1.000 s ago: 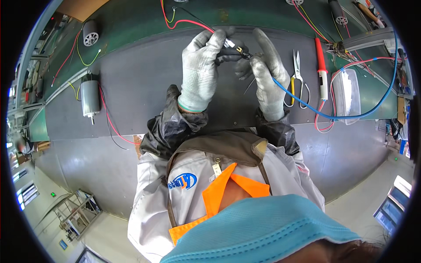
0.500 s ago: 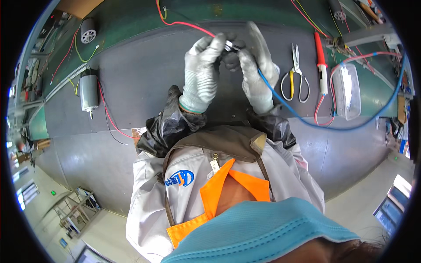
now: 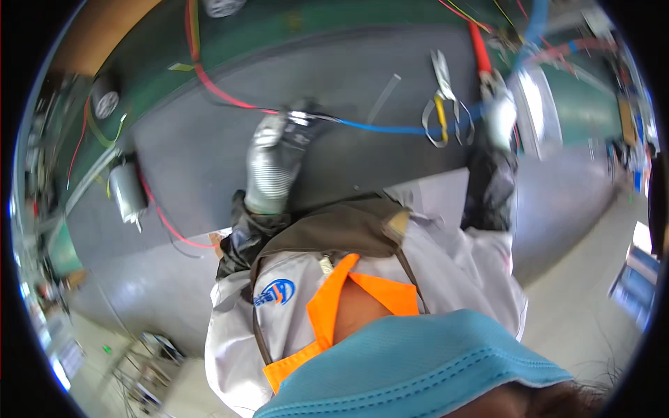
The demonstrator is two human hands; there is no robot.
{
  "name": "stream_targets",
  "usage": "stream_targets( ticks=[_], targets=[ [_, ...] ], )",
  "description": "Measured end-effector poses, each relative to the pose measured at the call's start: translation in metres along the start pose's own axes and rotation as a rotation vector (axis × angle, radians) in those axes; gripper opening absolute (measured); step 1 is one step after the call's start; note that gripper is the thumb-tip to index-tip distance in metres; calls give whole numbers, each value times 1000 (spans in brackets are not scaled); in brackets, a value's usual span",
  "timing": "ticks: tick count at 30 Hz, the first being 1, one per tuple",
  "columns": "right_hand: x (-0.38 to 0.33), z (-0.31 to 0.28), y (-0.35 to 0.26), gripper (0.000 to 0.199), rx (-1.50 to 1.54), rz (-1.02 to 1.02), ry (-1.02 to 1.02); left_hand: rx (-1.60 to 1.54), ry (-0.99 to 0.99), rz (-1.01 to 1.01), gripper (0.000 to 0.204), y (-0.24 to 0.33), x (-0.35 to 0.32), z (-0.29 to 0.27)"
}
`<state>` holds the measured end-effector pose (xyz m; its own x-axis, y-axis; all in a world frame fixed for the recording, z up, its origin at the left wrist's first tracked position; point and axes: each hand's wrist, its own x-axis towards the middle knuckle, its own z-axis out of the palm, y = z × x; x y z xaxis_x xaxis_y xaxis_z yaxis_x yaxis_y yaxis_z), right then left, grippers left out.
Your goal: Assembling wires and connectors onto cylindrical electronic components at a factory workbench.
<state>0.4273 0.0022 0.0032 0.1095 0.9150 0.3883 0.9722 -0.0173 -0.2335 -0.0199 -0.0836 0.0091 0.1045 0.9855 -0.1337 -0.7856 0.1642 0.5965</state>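
My left hand (image 3: pixel 274 157), in a white glove with dark fingers, is closed on the joint where a red wire (image 3: pixel 221 92) meets a blue cable (image 3: pixel 390 129). A small shiny piece shows at its fingertips, but blur hides its shape. To the right, my right hand (image 3: pixel 500 115) lies over the lower part of a red-and-white pen-shaped tool (image 3: pixel 481 50); motion smears its fingers, so I cannot tell whether they grip it. The blue cable stretches from my left hand across the handles of the scissors (image 3: pixel 443 87) toward my right hand.
Grey cylindrical motors (image 3: pixel 128 189) with wires are at the left. A translucent plastic tray (image 3: pixel 547 104) with white pieces stands right of my right hand. A dark mat (image 3: pixel 362 76) covers the work surface. Loose wires (image 3: pixel 195 42) hang over the far edge.
My right hand has left the joint and moved right to the red-and-white tool. My left hand keeps hold of the wires. The blue cable now runs straighter, and the whole view has shifted slightly.
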Motion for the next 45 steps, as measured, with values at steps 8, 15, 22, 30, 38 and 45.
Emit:
stream_targets(
  ticks=[8,15,22,30,38,45],
  targets=[
    [88,5,-174,46,1059,-132,-500,-31,92,-42,27,4,-9,15],
    [186,102,-273,37,870,-293,-746,45,118,-116,29,5,-6,16],
    [179,89,-267,24,500,-335,-639,500,-6,11,28,18,6,28],
    [76,-47,-46,32,488,-130,-348,-121,-57,-77,24,-10,10,8],
    [-27,-86,-178,73,878,-434,-589,30,-87,-135,33,-11,17,-2],
    [-22,-87,-198,22,1326,-562,-606,2115,-192,918,9,131,19,-47]
  ],
)
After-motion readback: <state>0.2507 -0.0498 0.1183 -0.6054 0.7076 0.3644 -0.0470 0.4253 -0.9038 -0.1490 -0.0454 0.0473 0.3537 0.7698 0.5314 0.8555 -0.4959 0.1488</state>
